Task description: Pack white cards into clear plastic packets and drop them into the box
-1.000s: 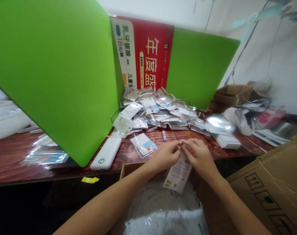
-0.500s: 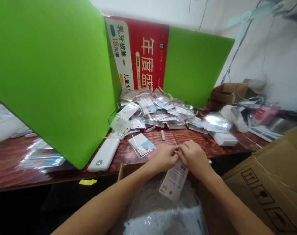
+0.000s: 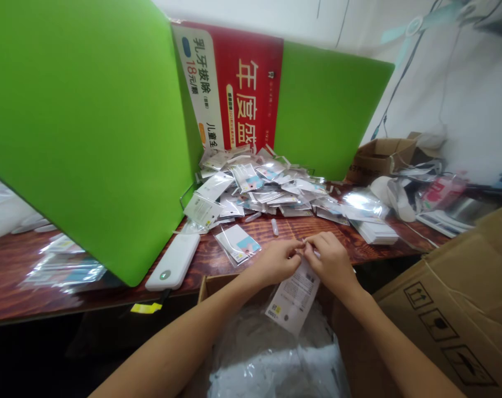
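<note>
Card [image 3: 294, 298]: white, oblong, flat, printed side up. Fine dark lines of text; near the lower end a small yellow patch, a grey round spot, and "1000" reading upside down. Clear film shows along its left edge. Upper end pinched between fingertips of left hand [image 3: 279, 262] and right hand [image 3: 330, 264], which meet there. Lower end hangs free, slanting down-left, above clear plastic [image 3: 275, 359] in a carton [image 3: 203, 291].

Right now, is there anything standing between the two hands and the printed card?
Nothing visible: the left hand and right hand meet at the upper end of the printed card, fingers pinched together.
</note>
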`<state>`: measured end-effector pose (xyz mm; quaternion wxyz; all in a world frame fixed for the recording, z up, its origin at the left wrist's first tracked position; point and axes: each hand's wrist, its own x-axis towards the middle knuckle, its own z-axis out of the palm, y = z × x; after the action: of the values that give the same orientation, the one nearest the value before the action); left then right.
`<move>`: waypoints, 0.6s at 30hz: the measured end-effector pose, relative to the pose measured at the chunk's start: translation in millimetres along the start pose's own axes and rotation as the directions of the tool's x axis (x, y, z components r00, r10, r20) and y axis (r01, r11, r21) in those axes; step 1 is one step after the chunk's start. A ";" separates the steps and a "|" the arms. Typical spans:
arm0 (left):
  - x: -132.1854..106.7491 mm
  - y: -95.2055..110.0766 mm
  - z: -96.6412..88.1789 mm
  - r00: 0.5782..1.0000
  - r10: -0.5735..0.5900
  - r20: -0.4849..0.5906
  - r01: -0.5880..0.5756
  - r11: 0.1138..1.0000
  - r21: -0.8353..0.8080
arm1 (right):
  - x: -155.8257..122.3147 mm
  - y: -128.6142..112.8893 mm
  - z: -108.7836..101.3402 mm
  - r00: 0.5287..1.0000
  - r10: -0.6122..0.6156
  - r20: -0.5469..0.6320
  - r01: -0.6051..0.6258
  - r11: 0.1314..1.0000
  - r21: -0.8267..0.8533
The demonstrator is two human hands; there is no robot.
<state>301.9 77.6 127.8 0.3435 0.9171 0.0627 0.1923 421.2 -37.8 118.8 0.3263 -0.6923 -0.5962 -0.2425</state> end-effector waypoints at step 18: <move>3.9 -1.5 -16.5 0.971 -0.207 -0.118 0.169 0.946 -0.276 | 3.2 24.0 2.3 0.629 0.776 0.043 -0.605 0.454 0.654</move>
<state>299.0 89.7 139.4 0.4742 0.8364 0.1486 0.2314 445.3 -35.7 115.7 0.6771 -0.6901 -0.2537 0.0309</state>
